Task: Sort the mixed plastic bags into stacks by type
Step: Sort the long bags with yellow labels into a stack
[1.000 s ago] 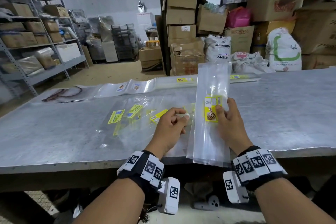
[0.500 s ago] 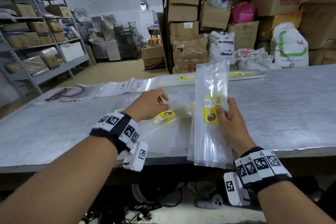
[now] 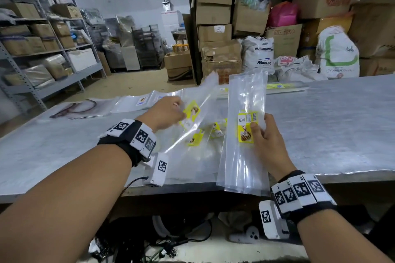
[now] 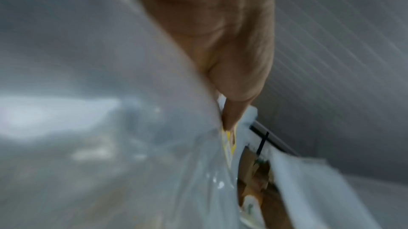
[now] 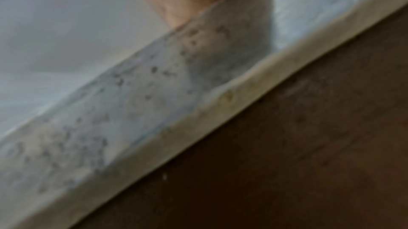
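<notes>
With slick film layered over the grey counter (image 3: 320, 134), easy to drag the loose pile of bags (image 3: 198, 151) near-left off the near edge. Right hand (image 3: 267, 139) pinching a tall bag stack (image 3: 245, 134) by its yellow label; could fan apart. Left hand (image 3: 164, 113) pinching one lifted bag (image 3: 198, 102); might cling to neighbours.

From my feed I see a grey metal surface (image 3: 342, 126) with a dark looped cord (image 3: 72, 107) lying at its far left. Behind it I see stacked cardboard boxes (image 3: 213, 19), a white Marlex sack (image 3: 258, 55), a pink bag (image 3: 282, 14) and a green-marked sack (image 3: 338, 55). Metal shelving (image 3: 42, 49) with boxes lines the left wall. Cables (image 3: 171, 243) lie on the floor below.
</notes>
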